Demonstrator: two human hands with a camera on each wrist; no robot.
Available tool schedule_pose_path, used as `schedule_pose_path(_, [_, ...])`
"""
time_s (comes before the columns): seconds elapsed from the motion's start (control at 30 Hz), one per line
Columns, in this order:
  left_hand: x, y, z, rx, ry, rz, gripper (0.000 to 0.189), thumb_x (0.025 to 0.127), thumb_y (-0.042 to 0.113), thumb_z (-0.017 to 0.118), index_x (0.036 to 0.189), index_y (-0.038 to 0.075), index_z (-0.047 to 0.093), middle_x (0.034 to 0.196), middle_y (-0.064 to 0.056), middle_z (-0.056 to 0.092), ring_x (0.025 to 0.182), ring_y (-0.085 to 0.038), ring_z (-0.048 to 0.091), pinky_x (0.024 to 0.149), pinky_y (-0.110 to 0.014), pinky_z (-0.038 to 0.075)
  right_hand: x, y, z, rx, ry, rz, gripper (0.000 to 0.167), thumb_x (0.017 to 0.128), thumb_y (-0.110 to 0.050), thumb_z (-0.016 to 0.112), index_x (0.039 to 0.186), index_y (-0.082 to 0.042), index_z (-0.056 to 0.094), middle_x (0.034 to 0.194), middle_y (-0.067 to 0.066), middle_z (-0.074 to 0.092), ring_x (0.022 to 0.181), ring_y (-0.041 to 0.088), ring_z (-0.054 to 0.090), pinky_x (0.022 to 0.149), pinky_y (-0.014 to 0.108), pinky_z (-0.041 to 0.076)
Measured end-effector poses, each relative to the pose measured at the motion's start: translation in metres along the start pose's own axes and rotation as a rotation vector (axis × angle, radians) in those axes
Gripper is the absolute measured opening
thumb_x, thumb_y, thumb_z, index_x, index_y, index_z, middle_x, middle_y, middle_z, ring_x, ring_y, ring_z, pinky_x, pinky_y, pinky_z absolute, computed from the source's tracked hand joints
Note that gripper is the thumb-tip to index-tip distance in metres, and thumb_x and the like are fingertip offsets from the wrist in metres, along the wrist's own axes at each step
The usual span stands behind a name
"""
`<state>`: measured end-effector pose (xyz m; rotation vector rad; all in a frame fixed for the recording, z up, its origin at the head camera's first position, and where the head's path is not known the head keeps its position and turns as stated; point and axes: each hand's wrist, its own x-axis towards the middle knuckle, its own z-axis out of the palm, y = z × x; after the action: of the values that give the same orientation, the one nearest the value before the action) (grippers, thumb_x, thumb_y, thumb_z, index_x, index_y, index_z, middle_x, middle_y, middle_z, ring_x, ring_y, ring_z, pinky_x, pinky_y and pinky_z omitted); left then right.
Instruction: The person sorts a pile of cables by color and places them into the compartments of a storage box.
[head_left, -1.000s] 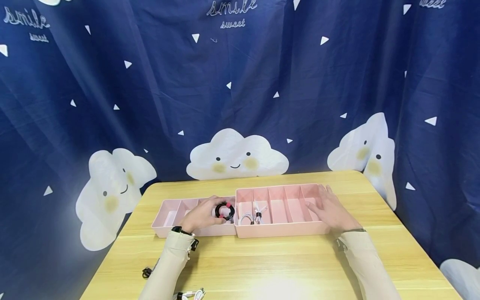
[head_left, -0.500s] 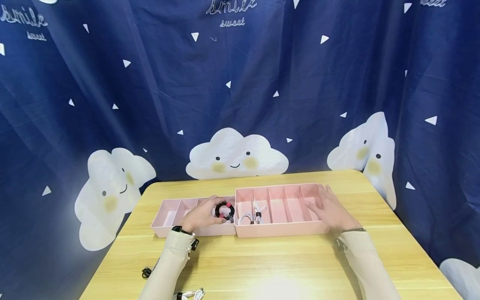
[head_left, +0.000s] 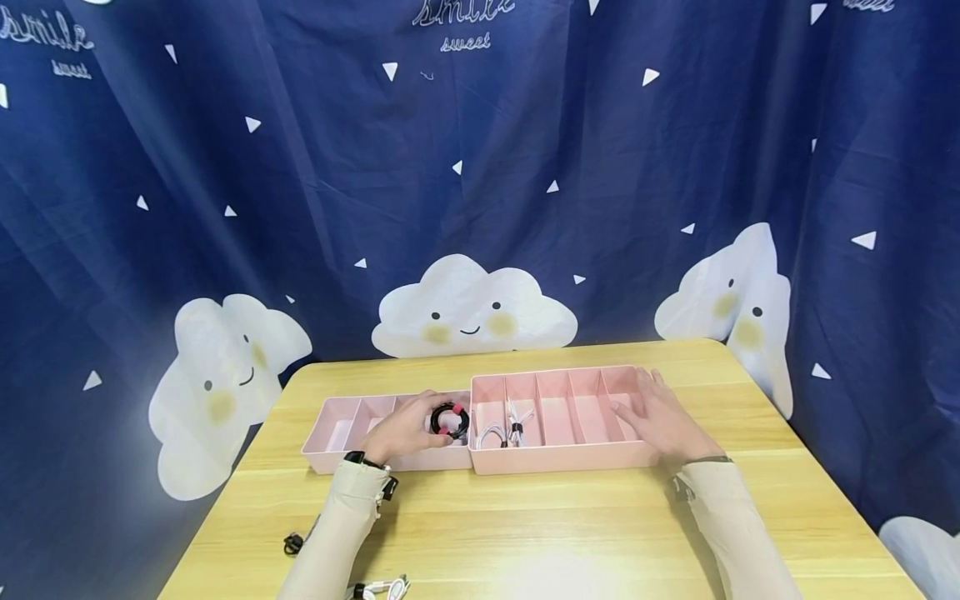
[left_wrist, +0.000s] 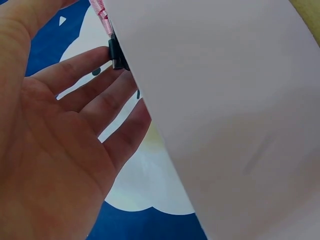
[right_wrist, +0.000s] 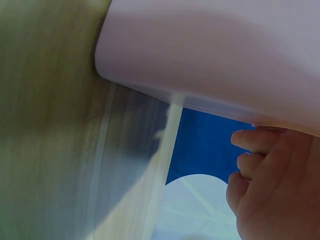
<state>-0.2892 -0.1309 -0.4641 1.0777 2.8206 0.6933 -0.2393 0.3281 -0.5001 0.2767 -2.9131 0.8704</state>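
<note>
A coiled black cable (head_left: 450, 422) with red ties is held between the thumb and fingers of my left hand (head_left: 401, 431), over the right end of the pale pink divided box (head_left: 390, 462). In the left wrist view, a black plug (left_wrist: 116, 54) shows near the fingertips, while the box wall hides part of the cable. My right hand (head_left: 671, 425) holds the right end wall of the larger pink divided box (head_left: 562, 461), thumb inside the end compartment. Its other fingers (right_wrist: 250, 162) are curled outside that wall in the right wrist view.
Two white cable bundles, a looped one (head_left: 491, 435) and a tied one (head_left: 517, 425), lie in the larger box's left compartments. A small black cable (head_left: 293, 544) and a white cable (head_left: 382, 588) lie on the wooden table (head_left: 525, 525). A blue curtain (head_left: 480, 167) hangs behind.
</note>
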Motion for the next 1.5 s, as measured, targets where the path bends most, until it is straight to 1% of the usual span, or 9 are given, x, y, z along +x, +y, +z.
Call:
schedule_pose_path(0.17, [0.0002,0.0011,0.0003,-0.001,-0.004,0.001,0.074,0.083,0.019,0.081,0.149,0.003,0.053,0.137,-0.017,0.063,0.124,-0.029,0.062,0.105,-0.050,0.052,0.0002,0.0007,-0.0001,0.001,0.002,-0.008,0.091,0.105,-0.051,0.051,0.158,0.015,0.017,0.166,0.037,0.014,0.154,0.060,0.003,0.124,0.070,0.009])
schedule_pose_path(0.5, [0.0015,0.0005,0.0019,0.012,-0.009,-0.005,0.074,0.084,0.019,0.080,0.150,0.004,0.052,0.138,-0.016,0.062,0.125,-0.029,0.061,0.104,-0.050,0.052,0.0015,0.0023,0.0003,0.008,0.014,-0.022,0.089,0.105,-0.048,0.054,0.158,0.014,0.020,0.166,0.037,0.018,0.154,0.060,0.005,0.124,0.069,0.009])
schedule_pose_path(0.63, [0.0016,0.0006,0.0016,0.012,-0.007,0.003,0.073,0.083,0.020,0.080,0.149,0.005,0.052,0.138,-0.015,0.062,0.124,-0.028,0.061,0.103,-0.050,0.052,0.0020,0.0024,0.0003,0.003,0.019,-0.032,0.087,0.104,-0.047,0.055,0.158,0.014,0.022,0.165,0.036,0.020,0.154,0.059,0.006,0.125,0.069,0.010])
schedule_pose_path(0.73, [0.0018,0.0000,0.0017,0.013,-0.004,0.006,0.073,0.083,0.021,0.081,0.149,0.005,0.053,0.137,-0.015,0.063,0.122,-0.027,0.062,0.102,-0.049,0.053,0.0021,0.0022,0.0002,0.002,0.015,-0.030,0.087,0.105,-0.048,0.054,0.158,0.014,0.022,0.165,0.036,0.020,0.155,0.059,0.006,0.125,0.069,0.009])
schedule_pose_path(0.9, [0.0023,-0.0007,0.0024,0.005,-0.003,-0.004,0.074,0.083,0.021,0.081,0.149,0.004,0.053,0.138,-0.015,0.062,0.121,-0.028,0.062,0.103,-0.048,0.052,0.0023,0.0019,0.0000,0.000,0.007,-0.019,0.088,0.105,-0.049,0.053,0.158,0.014,0.021,0.166,0.036,0.018,0.154,0.059,0.006,0.125,0.069,0.010])
schedule_pose_path(1.0, [0.0023,-0.0007,0.0028,0.004,-0.004,-0.010,0.074,0.083,0.021,0.081,0.149,0.004,0.053,0.139,-0.015,0.062,0.123,-0.027,0.061,0.105,-0.048,0.052,0.0020,0.0014,-0.0001,-0.001,0.007,-0.019,0.088,0.105,-0.048,0.053,0.158,0.014,0.020,0.166,0.037,0.018,0.154,0.060,0.006,0.125,0.069,0.010])
schedule_pose_path(1.1, [0.0021,-0.0014,0.0034,0.011,-0.002,-0.008,0.073,0.083,0.020,0.081,0.149,0.004,0.053,0.138,-0.014,0.062,0.122,-0.027,0.061,0.103,-0.049,0.052,0.0013,0.0008,-0.0003,0.009,0.008,-0.019,0.088,0.105,-0.048,0.054,0.158,0.014,0.020,0.166,0.036,0.018,0.154,0.059,0.005,0.125,0.069,0.009])
schedule_pose_path(1.23, [0.0015,-0.0015,0.0033,0.019,-0.004,-0.002,0.074,0.083,0.019,0.081,0.150,0.004,0.052,0.140,-0.016,0.061,0.124,-0.028,0.061,0.102,-0.050,0.053,0.0004,-0.0003,-0.0003,0.027,0.010,-0.013,0.089,0.104,-0.049,0.054,0.158,0.013,0.020,0.166,0.036,0.018,0.155,0.059,0.004,0.124,0.070,0.009])
schedule_pose_path(1.5, [0.0013,0.0002,0.0025,0.012,-0.013,-0.009,0.074,0.084,0.017,0.080,0.151,0.004,0.051,0.145,-0.019,0.058,0.131,-0.031,0.058,0.104,-0.051,0.052,0.0007,0.0000,-0.0013,0.032,0.011,-0.010,0.089,0.105,-0.047,0.055,0.158,0.015,0.020,0.165,0.037,0.018,0.154,0.061,0.004,0.124,0.071,0.009])
